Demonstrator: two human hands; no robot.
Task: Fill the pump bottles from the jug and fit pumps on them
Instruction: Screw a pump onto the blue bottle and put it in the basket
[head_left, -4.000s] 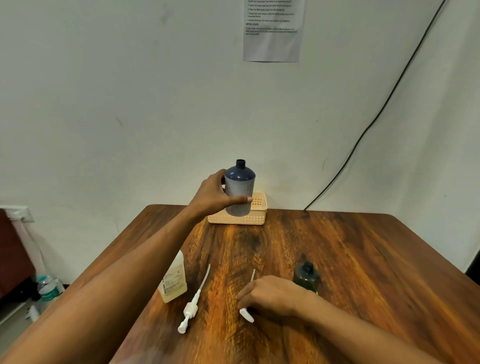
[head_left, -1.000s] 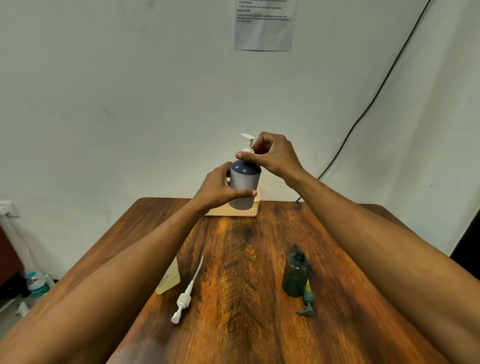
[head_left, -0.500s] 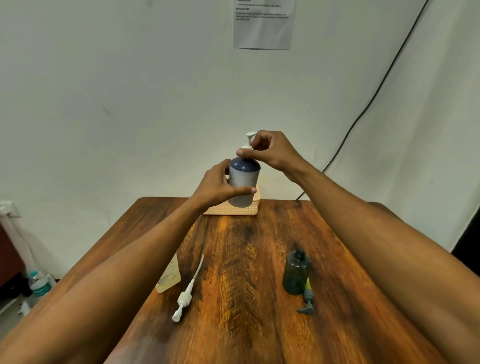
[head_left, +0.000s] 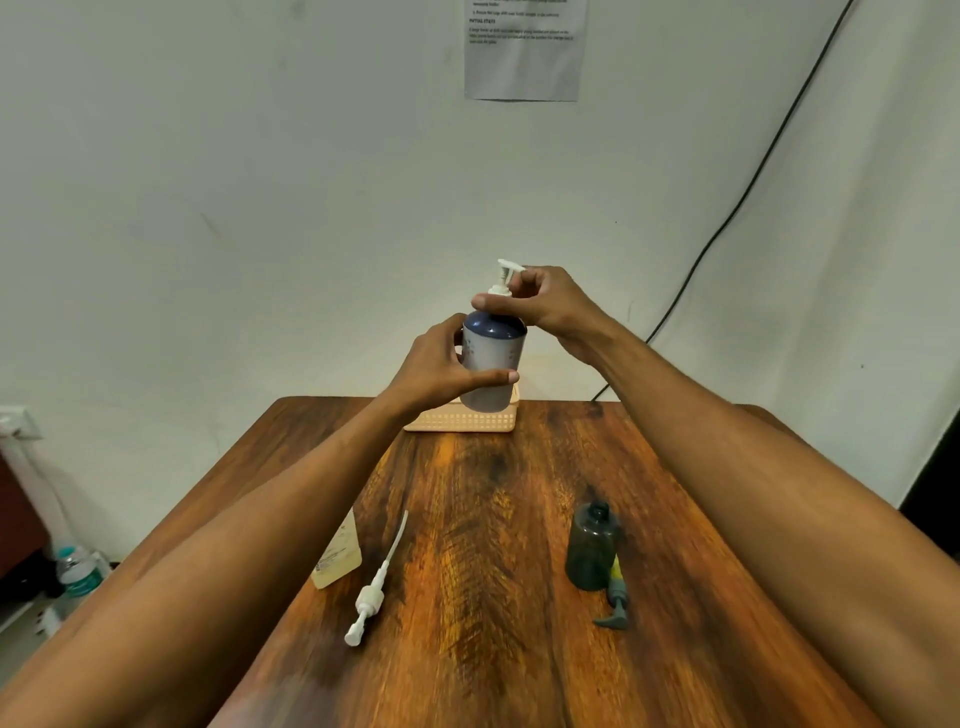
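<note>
Over table (head_left: 493, 545): left hand (head_left: 436, 369) grips bottle (head_left: 493, 358) (right hand (head_left: 550, 306) pinches pump (head_left: 503, 275))

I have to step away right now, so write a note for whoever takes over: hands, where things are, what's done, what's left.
Left hand grips the blue bottle, raised in front of the basket.
Right hand pinches the white pump sitting in that bottle's neck; tightness cannot be told.
On the table: a loose white pump, a pale bottle half hidden by the left arm, a dark green bottle without a pump, a dark pump lying beside it.
Done: pump placed on the blue bottle. Left: tighten it if needed, then fit the other pumps. Fill levels cannot be told.
</note>
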